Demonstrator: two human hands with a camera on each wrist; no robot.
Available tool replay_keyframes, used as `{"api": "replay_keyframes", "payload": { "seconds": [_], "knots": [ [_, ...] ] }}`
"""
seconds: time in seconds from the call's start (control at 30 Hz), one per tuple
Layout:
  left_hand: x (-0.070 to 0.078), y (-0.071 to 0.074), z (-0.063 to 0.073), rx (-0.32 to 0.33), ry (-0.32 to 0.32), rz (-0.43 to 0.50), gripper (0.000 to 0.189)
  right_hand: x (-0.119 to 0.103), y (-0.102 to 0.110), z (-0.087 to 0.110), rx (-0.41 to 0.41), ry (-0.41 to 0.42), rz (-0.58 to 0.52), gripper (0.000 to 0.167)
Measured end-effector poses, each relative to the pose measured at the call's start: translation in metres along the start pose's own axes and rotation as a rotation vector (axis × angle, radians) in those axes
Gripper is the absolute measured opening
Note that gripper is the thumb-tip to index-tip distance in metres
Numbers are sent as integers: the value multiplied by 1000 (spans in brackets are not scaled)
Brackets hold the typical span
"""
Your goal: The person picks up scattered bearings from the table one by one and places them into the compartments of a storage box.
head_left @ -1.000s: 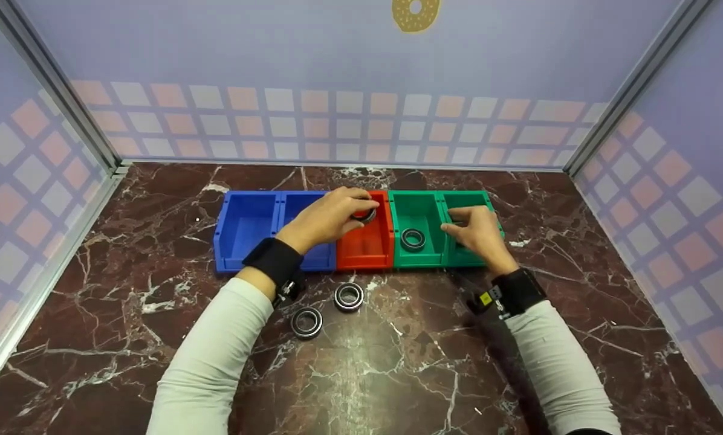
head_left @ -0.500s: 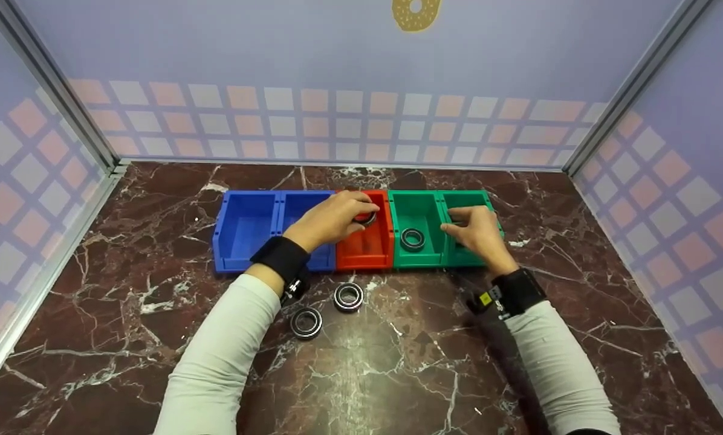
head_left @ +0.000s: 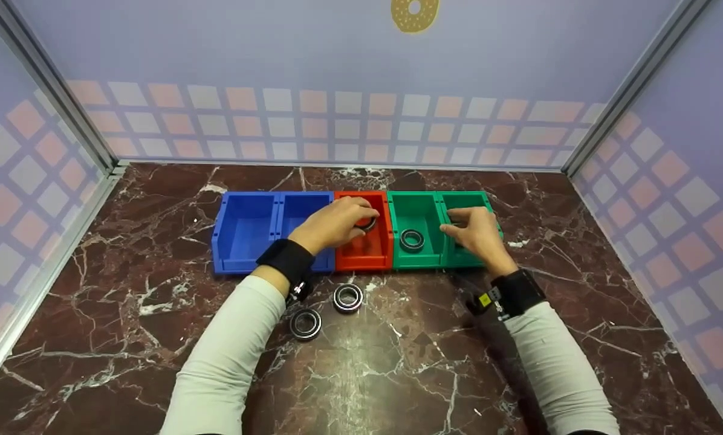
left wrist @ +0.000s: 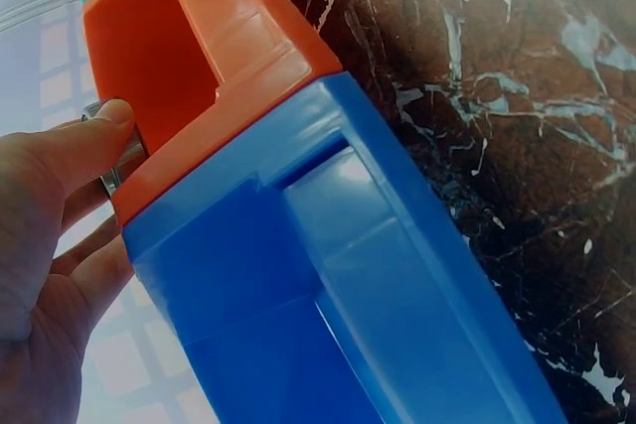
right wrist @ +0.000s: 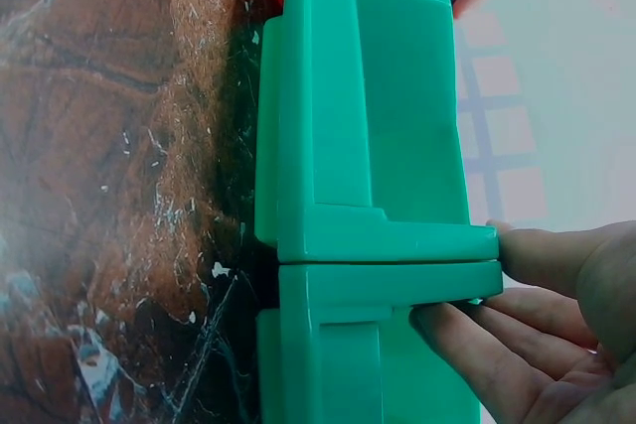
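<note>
Bright light, pale glare on tabletop (head_left: 349, 380), wrist views partly washed out

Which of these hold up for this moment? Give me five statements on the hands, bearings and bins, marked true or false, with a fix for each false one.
1. The left hand holds a bearing at the red bin. True.
2. The right hand is inside a blue bin. False: the right hand is at the adjoining walls of the two green bins.
3. Two loose bearings lie on the marble-patterned tabletop in front of the row. True.
4. The red bin stands at the right end of the row. False: it is in the middle, between the two blue bins and the green pair.
5. A single bearing is visible in the left green bin. True.
</note>
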State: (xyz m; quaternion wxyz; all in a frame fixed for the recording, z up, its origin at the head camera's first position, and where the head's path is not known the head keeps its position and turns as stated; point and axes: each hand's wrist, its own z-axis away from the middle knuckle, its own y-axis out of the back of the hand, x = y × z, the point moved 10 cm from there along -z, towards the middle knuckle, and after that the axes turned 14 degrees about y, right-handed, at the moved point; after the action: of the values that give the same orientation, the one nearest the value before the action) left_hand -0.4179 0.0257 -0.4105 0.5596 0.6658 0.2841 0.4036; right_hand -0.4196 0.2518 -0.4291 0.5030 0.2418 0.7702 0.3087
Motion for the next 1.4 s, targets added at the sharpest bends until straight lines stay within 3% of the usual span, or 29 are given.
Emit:
{"api": "replay_keyframes", "payload": {
  "seconds": [1.07,1.4],
  "knots": [
    [11,-25,-12,-41,-40,-95,29,0,0,-2,3,-4,21,45],
    [10,-32,-16,-53,-21,-96,24,2,0,-3,0,-23,29,46]
  ]
}}
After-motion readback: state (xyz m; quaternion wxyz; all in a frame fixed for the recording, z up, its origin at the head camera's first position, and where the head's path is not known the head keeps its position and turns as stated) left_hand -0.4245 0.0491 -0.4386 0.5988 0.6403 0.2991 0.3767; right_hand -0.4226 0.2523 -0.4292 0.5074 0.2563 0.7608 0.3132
